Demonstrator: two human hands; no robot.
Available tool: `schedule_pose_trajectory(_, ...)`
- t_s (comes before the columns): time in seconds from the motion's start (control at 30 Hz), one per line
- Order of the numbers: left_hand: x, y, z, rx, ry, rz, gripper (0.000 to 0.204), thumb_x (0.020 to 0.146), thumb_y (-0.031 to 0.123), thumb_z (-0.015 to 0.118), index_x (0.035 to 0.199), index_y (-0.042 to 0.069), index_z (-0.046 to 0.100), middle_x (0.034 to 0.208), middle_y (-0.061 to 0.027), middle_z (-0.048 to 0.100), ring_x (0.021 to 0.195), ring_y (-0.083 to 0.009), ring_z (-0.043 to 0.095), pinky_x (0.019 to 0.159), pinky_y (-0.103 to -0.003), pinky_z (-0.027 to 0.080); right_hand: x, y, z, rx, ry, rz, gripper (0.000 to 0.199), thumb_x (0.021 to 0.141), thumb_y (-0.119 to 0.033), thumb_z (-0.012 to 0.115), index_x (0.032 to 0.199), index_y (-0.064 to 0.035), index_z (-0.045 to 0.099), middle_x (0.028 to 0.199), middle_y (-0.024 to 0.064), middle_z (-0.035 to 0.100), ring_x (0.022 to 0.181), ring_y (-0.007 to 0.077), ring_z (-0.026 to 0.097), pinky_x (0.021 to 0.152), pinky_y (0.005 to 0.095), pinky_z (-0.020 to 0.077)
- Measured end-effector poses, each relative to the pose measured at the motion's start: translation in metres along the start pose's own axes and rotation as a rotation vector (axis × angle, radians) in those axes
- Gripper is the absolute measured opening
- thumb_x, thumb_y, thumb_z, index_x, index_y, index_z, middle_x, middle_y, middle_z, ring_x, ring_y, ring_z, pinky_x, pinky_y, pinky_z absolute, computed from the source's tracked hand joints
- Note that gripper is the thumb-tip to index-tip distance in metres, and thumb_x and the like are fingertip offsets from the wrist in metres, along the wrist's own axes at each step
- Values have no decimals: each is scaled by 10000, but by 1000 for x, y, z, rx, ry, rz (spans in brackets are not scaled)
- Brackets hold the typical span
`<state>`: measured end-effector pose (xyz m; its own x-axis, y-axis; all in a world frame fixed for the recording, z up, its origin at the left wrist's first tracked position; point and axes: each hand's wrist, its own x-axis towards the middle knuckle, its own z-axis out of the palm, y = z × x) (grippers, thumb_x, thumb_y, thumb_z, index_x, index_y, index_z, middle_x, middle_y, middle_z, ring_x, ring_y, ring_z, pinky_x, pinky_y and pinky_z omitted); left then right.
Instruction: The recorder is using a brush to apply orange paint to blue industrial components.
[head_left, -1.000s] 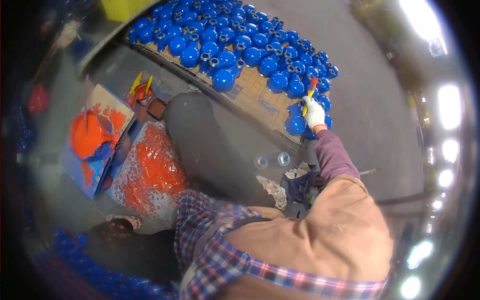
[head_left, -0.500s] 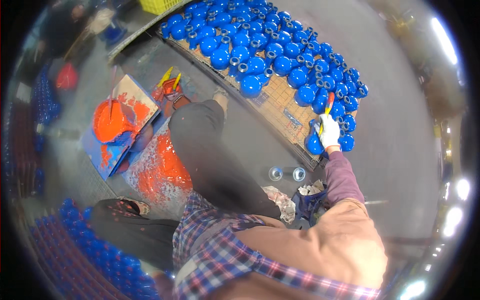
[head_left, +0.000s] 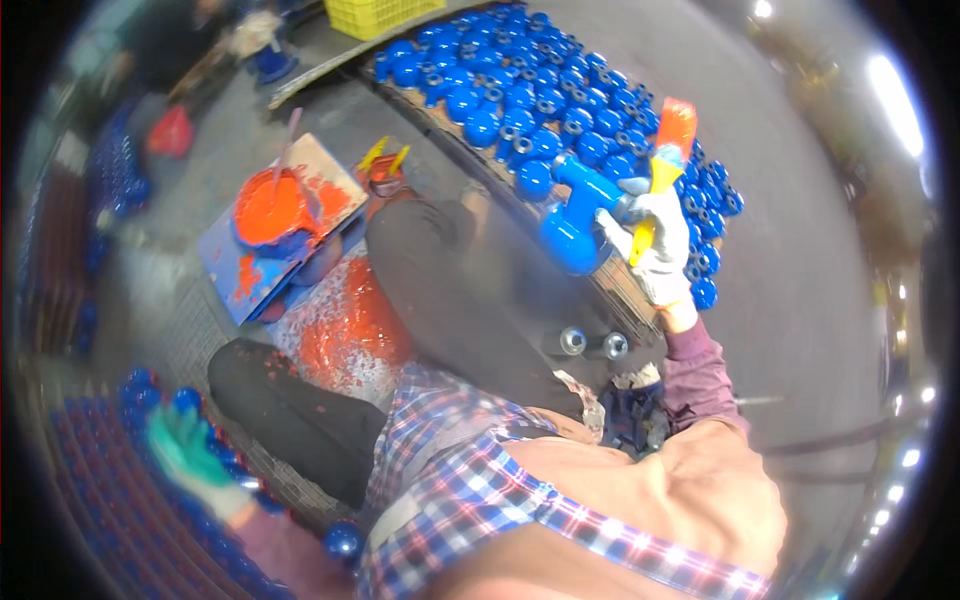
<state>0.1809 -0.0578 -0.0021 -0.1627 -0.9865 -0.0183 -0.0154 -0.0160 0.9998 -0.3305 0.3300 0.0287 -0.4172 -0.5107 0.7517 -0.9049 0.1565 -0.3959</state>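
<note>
My right hand point(head_left: 655, 235), in a white glove, is closed round a paintbrush point(head_left: 661, 172) with a yellow handle and orange-coated bristles pointing up. The same hand also grips a glossy blue part point(head_left: 570, 238) with a round bulb and a tubular crosspiece, lifted above the pallet's near edge. My left hand point(head_left: 195, 455), in a green and white glove, is stretched out at the lower left over rows of blue parts point(head_left: 140, 385). Its fingers look extended but are blurred, and no held thing shows in them.
Many blue parts point(head_left: 520, 95) crowd a pallet point(head_left: 625, 290) ahead. A bucket of orange paint point(head_left: 270, 208) stands on a spattered board point(head_left: 335, 180) at left. Orange paint point(head_left: 360, 320) covers the floor by my legs. A yellow crate point(head_left: 380, 15) is at the back; two metal rings point(head_left: 615, 346) lie near the pallet.
My right hand has raised one blue part off the pallet, with the paintbrush still in its grip. My left hand has come into view at the lower left.
</note>
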Motion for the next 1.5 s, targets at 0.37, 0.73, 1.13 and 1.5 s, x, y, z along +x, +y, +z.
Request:
schedule_pose_trajectory(0.37,-58,17,234,-358,-1034,-127,815,852,430,703,1496,93,333,1398,-117,496,1265,-280,514,1080,-457,410,118,-151,103,781,-177,-328,482,670,2,878,994,-85,532,941,55,560,853,160,584,786,297,498)
schedule_pose_trajectory(0.73,-99,-62,177,-956,-647,-555,613,925,230,666,1451,92,382,1379,-120,504,1286,-276,498,1066,-487,426,63,-131,169,1173,-398,550,504,1024,-378,485,1378,-21,442,1132,159,648,880,165,662,739,259,532)
schedule_pose_trajectory(1.13,-64,29,135,807,-311,1034,673,651,235,840,1261,107,587,1264,-170,544,1166,-399,540,915,-469,488,32,-89,160,844,-401,796,324,1023,-268,516,1150,5,634,773,11,570,625,68,484,544,208,350)
schedule_pose_trajectory(1.5,-40,69,133,1118,-612,1733,390,874,416,669,1238,284,620,1315,-124,499,1214,-465,497,868,-563,524,99,-133,224,697,-849,174,442,978,-415,544,948,15,644,768,147,653,725,294,631,656,396,478)
